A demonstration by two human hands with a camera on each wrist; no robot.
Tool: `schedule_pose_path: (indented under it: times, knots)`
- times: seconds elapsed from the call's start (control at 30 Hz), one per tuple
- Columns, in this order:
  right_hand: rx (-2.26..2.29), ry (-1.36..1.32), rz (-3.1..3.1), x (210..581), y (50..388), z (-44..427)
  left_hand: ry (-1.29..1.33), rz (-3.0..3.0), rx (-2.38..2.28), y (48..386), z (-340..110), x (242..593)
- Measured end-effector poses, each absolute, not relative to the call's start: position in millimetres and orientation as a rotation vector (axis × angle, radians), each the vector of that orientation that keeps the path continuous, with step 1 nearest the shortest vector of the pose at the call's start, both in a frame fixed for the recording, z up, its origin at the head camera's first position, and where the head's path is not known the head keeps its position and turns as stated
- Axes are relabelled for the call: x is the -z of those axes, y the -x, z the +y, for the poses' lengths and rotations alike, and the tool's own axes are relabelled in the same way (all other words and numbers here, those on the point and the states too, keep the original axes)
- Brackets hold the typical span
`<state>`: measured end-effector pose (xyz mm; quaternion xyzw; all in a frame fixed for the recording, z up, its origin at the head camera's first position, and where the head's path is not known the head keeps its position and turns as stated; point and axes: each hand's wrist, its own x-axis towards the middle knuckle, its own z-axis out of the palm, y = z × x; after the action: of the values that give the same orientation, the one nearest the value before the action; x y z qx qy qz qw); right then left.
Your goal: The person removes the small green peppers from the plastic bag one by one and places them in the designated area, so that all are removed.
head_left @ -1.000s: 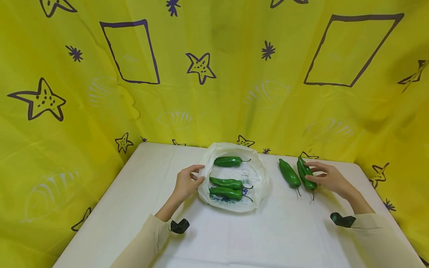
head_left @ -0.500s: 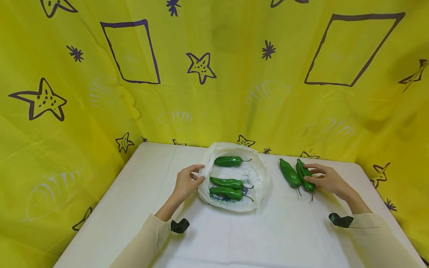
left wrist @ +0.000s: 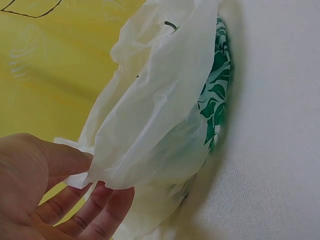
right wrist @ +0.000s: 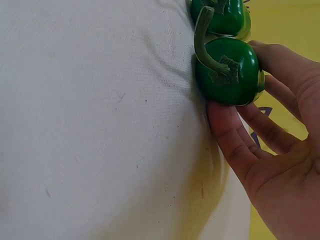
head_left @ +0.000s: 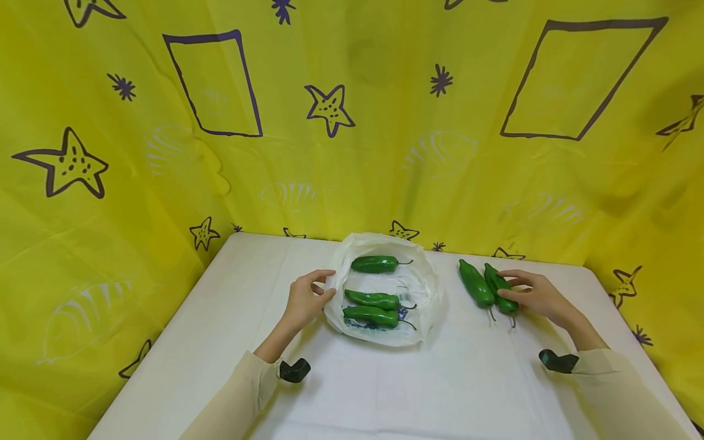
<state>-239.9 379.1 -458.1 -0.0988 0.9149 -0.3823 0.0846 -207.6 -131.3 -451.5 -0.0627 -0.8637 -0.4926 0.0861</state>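
Observation:
My left hand point(head_left: 305, 300) pinches the left rim of a white plastic bag point(head_left: 434, 293); in the left wrist view the thumb and fingers point(left wrist: 102, 200) meet on the thin film. Three green peppers lie inside the spread bag: one pepper point(head_left: 374, 264) at the back, with another pepper point(head_left: 374, 299) and a third pepper point(head_left: 371, 316) side by side at the front. To the right, my right hand point(head_left: 541, 296) grips a green pepper point(right wrist: 225, 70) on the table, thumb on one side and fingers on the other. Another pepper point(head_left: 474, 284) lies beside it, close to its left.
A white cloth covers the table point(head_left: 379, 391). Yellow curtain point(head_left: 385, 171) printed with starfish surrounds the back and sides. Black devices are worn on both wrists, such as the right wrist device point(head_left: 558, 360).
The pepper under my right hand has shifted slightly left, toward the pepper beside it, and the right hand has drifted a little with it. My left hand and the bag stay put.

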Motion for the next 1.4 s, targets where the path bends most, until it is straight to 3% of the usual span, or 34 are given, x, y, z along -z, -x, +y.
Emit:
schedule_pose_path:
  times: [0.83,1.4]
  knots:
    - [1.123,0.301,2.714,455,241,380,0.214,-2.558,1.463,206,-133,449]
    - [1.034,0.41,2.589,432,246,378,0.215,-2.561,1.467,206,-133,449]
